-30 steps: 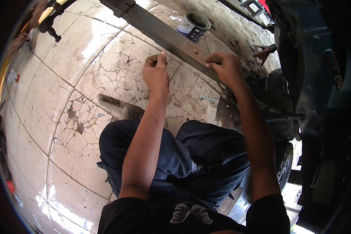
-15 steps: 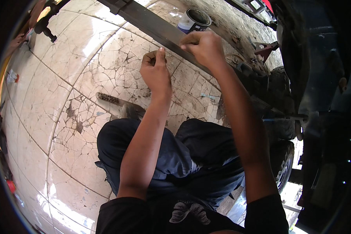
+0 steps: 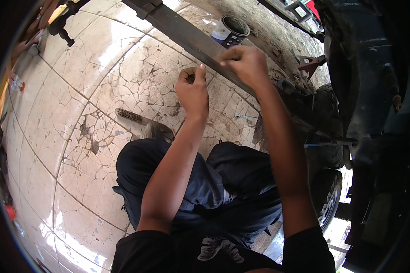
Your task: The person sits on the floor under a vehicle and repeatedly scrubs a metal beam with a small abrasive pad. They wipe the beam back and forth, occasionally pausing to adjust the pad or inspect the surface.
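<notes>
My left hand [image 3: 194, 94] is held up over the cracked tile floor, its thumb raised and its fingers curled in. A dark spot shows inside the curl, but I cannot make out what it is. To its right, my right hand [image 3: 249, 65] is bent at the wrist, with thumb and fingertips pinched together and slightly blurred. Anything in that pinch is too small to see. Both hands are apart from each other, and the right one overlaps a long dark metal beam [image 3: 187, 37] in the view. Whether it touches the beam I cannot tell.
A wire brush [image 3: 130, 115] lies on the tiles left of my knees. Beyond the beam stands an open can [image 3: 234, 32]. A reddish stand [image 3: 311, 65], a tyre [image 3: 331, 198] and dark vehicle parts line the right side. Part of another person [image 3: 25, 48] shows at the far left.
The view has tilted a little, so the beam and can sit lower. Both hands have shifted slightly to the right, keeping nearly the same poses.
</notes>
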Demonstrator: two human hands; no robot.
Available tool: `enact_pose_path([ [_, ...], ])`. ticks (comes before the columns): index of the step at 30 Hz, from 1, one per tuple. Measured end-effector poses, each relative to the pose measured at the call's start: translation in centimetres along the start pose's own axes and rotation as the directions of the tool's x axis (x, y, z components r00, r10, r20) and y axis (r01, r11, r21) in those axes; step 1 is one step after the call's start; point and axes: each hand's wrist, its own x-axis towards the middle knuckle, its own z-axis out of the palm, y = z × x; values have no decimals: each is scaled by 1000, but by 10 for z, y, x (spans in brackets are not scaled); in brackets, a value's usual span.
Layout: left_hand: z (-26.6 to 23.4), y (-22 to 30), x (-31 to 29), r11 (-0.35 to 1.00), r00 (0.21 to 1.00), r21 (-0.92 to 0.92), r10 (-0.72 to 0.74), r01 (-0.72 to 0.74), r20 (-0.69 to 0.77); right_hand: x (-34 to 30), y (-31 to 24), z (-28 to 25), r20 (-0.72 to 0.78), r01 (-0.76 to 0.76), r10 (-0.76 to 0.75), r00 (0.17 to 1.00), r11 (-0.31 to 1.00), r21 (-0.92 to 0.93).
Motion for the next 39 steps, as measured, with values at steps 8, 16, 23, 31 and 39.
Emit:
enact_pose_path([
  [8, -8, 6, 6, 996, 996, -16, -92, 91, -14, -10, 3, -8, 24, -51, 52, 998, 996, -68],
  [16, -2, 1, -1, 996, 996, 27, -82, 81, 33, -35, 36, -29, 14, -161, 162, 987, 983, -87],
  [23, -1, -4, -1, 994, 997, 108, -39, 31, 68, 6, -6, 2, 12, -58, 58, 998, 998, 35],
  [31, -3, -5, 5, 995, 998, 74, -63, 61, 25, -26, 34, -23, 46, -92, 94, 994, 994, -52],
  [39, -2, -8, -2, 981, 974, 144, -152, 128, 169, -26, 24, -19, -1, -101, 101, 995, 994, -46],
])
